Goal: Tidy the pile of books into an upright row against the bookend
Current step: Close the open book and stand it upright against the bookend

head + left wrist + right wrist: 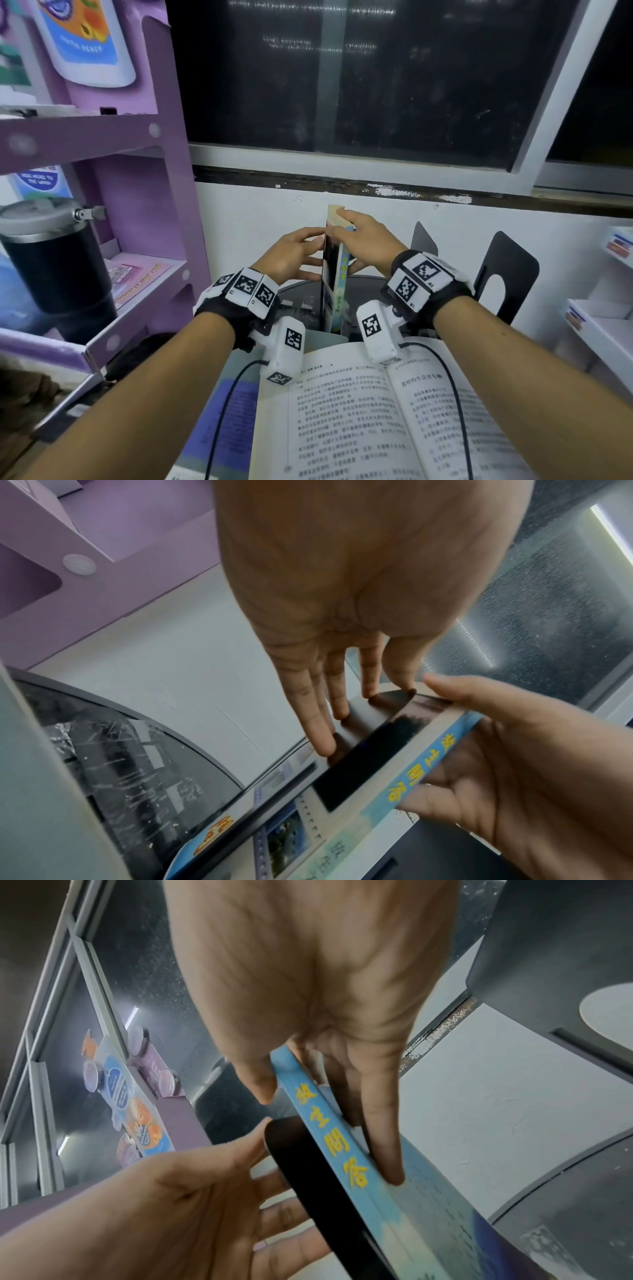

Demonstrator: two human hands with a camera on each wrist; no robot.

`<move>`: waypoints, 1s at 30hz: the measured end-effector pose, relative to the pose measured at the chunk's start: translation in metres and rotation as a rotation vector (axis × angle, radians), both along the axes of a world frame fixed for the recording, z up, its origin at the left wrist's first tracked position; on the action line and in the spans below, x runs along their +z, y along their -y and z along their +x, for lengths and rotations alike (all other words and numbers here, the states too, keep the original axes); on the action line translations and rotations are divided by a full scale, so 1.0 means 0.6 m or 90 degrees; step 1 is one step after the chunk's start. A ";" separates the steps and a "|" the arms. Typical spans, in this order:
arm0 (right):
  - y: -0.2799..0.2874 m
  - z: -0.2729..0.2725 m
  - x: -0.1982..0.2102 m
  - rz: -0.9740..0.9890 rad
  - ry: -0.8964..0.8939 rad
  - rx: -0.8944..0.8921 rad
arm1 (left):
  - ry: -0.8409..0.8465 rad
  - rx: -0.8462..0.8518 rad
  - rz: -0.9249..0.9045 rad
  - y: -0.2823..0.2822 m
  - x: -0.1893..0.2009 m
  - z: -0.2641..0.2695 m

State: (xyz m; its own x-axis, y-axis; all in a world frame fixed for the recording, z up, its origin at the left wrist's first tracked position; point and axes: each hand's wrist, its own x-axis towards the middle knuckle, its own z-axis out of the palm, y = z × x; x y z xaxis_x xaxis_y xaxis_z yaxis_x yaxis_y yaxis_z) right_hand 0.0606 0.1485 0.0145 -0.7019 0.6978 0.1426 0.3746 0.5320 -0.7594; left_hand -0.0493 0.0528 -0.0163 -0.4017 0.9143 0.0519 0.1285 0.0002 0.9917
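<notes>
A thin book with a blue spine point(337, 274) and yellow characters stands upright between my hands near the wall. My right hand point(352, 240) pinches its top, with the thumb point(257, 1080) on the left of the spine point(329, 1137) and the fingers point(380, 1137) along the right cover. My left hand point(308, 253) lays straight fingers point(318, 723) flat on a dark glossy face point(377, 712) on the book's left side. I cannot tell whether that face is the cover or a separate plate. Two black bookends point(507, 274) point(423, 236) stand to the right, apart from the book.
An open book point(376, 411) lies in front of me on a blue-purple book point(226, 411). A purple shelf unit point(144, 205) and a black tumbler point(51, 257) stand on the left, white boxes point(609, 308) on the right. The white wall point(257, 212) is close behind.
</notes>
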 end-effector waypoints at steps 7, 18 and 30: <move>0.015 0.001 0.008 -0.171 -0.009 0.054 | -0.002 -0.006 0.010 0.006 -0.001 0.000; 0.027 0.016 0.005 -0.196 -0.013 0.059 | 0.015 -0.006 0.016 0.019 -0.002 0.006; 0.037 0.034 0.007 -0.203 -0.006 0.065 | -0.018 0.003 -0.045 0.047 0.003 0.009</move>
